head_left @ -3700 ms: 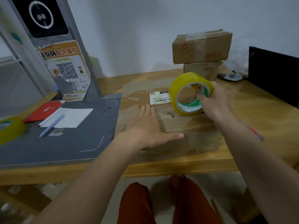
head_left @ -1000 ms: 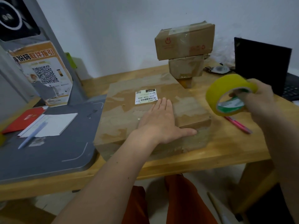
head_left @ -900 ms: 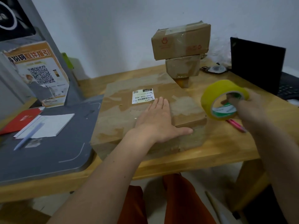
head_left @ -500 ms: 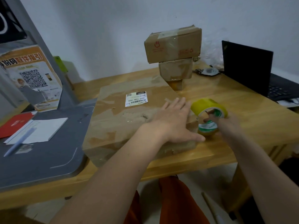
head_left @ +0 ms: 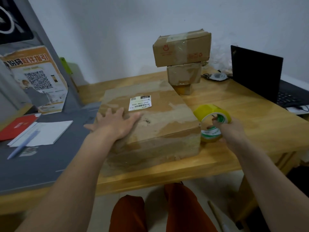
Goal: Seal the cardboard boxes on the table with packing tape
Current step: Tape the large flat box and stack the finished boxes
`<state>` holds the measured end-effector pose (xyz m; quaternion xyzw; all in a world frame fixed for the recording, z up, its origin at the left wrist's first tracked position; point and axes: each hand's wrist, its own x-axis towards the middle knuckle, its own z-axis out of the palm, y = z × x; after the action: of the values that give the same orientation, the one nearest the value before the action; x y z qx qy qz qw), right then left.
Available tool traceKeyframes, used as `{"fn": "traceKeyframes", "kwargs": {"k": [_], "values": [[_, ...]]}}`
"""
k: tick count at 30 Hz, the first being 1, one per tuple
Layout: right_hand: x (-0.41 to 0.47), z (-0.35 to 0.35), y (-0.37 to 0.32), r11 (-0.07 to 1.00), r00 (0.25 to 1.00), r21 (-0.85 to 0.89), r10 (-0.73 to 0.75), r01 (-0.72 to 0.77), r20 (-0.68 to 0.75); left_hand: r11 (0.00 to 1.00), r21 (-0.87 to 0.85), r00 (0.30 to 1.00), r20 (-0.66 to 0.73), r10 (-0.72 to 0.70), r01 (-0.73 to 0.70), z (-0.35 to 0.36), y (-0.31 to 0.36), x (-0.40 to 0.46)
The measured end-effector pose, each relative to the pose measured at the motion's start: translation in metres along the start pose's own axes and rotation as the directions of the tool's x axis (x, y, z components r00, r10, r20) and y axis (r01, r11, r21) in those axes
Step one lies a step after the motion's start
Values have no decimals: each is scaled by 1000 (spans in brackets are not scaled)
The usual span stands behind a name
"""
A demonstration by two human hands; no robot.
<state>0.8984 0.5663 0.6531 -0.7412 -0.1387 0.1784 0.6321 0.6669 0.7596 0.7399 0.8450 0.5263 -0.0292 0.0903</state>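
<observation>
A wide, flat cardboard box [head_left: 158, 114] with a white barcode label [head_left: 140, 101] lies in the middle of the wooden table [head_left: 234, 106]. My left hand [head_left: 115, 122] rests flat on the box's top near its left edge, fingers spread. My right hand [head_left: 229, 128] grips a yellow roll of packing tape [head_left: 212, 122] by its core, with fingers through the hole. The roll stands on the table against the box's right side. Behind them two smaller taped boxes [head_left: 182, 49] are stacked on a small block.
A black laptop [head_left: 257, 74] stands open at the right back. A grey mat [head_left: 41, 161] on the left carries a white pad, a blue pen [head_left: 23, 144] and a red booklet [head_left: 15, 127]. A QR-code sign [head_left: 36, 81] leans on a grey stand.
My right hand brought the tape roll down from mid-air to the table beside the box's right side. My left hand slid leftward across the box top.
</observation>
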Motion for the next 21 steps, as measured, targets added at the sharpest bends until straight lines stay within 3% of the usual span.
{"fn": "traceKeyframes", "kwargs": {"k": [9, 16, 18, 21], "values": [[-22, 26, -23, 957, 977, 210, 176, -199, 122, 990, -121, 995, -73, 64, -73, -2, -58, 27], [-47, 37, -66, 838, 948, 506, 40, -205, 317, 818, -574, 993, -117, -26, -46, -6, -87, 27], [-55, 47, -80, 782, 936, 587, -13, -210, 352, 753, -657, 991, -124, -55, -40, -6, -91, 26], [-66, 61, -100, 801, 927, 582, -101, -140, 361, 692, -722, 989, -119, -89, -24, -4, -90, 19]]}}
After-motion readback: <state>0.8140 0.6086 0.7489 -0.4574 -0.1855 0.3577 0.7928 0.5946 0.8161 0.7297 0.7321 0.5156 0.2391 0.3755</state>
